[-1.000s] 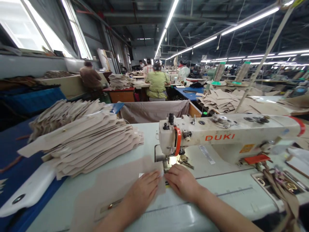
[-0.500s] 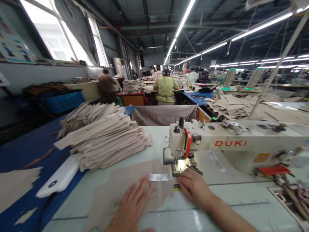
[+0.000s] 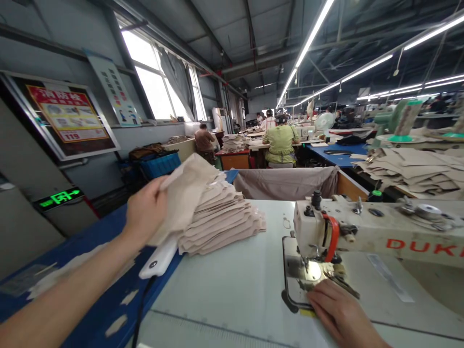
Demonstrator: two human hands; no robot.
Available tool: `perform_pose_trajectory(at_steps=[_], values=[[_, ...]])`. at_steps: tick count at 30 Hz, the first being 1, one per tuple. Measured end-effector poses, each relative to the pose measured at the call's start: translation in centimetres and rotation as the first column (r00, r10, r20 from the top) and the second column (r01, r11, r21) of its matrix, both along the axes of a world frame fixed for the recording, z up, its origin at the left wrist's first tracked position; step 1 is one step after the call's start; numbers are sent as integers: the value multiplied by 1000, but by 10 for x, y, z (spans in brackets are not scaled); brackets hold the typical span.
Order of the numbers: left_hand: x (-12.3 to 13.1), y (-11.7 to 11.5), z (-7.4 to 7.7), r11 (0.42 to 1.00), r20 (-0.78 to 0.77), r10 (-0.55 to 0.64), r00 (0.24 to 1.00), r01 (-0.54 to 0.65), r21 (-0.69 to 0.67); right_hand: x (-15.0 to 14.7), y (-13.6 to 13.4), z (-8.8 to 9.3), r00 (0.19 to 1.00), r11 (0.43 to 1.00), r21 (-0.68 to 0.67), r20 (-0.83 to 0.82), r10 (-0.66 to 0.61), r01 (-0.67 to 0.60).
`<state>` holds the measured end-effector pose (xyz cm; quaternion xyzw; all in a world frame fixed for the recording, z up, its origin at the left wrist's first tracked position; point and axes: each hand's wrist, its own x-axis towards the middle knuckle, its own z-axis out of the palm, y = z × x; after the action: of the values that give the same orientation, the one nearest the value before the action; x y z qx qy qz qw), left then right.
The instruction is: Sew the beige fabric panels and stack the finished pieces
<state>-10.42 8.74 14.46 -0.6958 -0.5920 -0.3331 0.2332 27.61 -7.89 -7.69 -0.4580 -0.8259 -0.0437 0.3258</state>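
Observation:
My left hand point(image 3: 147, 208) is raised at the left, closed on the edge of a beige fabric piece point(image 3: 194, 186). This piece hangs tilted in front of the stack of fabric pieces point(image 3: 224, 222), hiding part of it. My right hand point(image 3: 339, 307) rests at the sewing machine point(image 3: 357, 224), fingertips together at the front of its lit needle plate point(image 3: 297, 273). What those fingers pinch, if anything, is hidden. A silvery strip point(image 3: 389, 278) lies on the machine bed, right of my right hand.
A white device point(image 3: 159, 261) with a dark cord lies left of the stack. Fabric scraps point(image 3: 116, 325) lie on the blue surface. Behind the table is a cloth-lined bin point(image 3: 286, 183). A person in a yellow-green top point(image 3: 282, 145) sits beyond, and more fabric pieces point(image 3: 416, 169) lie at right.
My left hand has gone from lying flat on fabric before the machine to holding a piece up at left. The fabric before the machine is gone. The view has turned left.

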Motion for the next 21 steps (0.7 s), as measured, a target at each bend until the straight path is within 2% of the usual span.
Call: perform_pose_trajectory(at_steps=[1, 2, 3, 4, 7, 10, 12, 15, 18, 21], values=[[3, 19, 15, 1000, -4, 5, 1000, -5, -3, 1, 1, -1, 1000, 1000, -12, 5, -2, 2], [6, 36, 23, 1000, -20, -7, 1000, 6, -26, 1, 1, -1, 1000, 1000, -23, 6, -6, 6], [11, 51, 24, 998, -42, -26, 999, 23, -65, 1, 1, -2, 1000, 999, -31, 6, -9, 9], [15, 65, 19, 993, -63, -41, 997, 34, -114, 1, 2, -2, 1000, 999, -36, 5, -15, 15], [25, 95, -18, 966, -99, -65, 993, 37, -257, 0, 2, -1, 999, 999, -39, 3, -34, 34], [26, 107, -56, 936, -105, -89, 990, 48, -348, -1, 2, -1, 999, 998, -35, -5, -53, 53], [18, 107, -67, 926, -104, -103, 989, 57, -374, 0, 2, -3, 999, 998, -26, -3, -51, 51], [-12, 95, -62, 917, -104, -114, 988, 64, -394, 3, 2, -4, 999, 1000, -13, 28, -25, 25], [-64, 70, -48, 914, -90, -62, 994, 20, -405, 7, 2, -2, 998, 998, 62, 58, 18, -22], [-127, 33, -46, 910, -60, 90, 994, -106, -401, 9, 5, 3, 996, 979, 192, 76, 54, -68]])
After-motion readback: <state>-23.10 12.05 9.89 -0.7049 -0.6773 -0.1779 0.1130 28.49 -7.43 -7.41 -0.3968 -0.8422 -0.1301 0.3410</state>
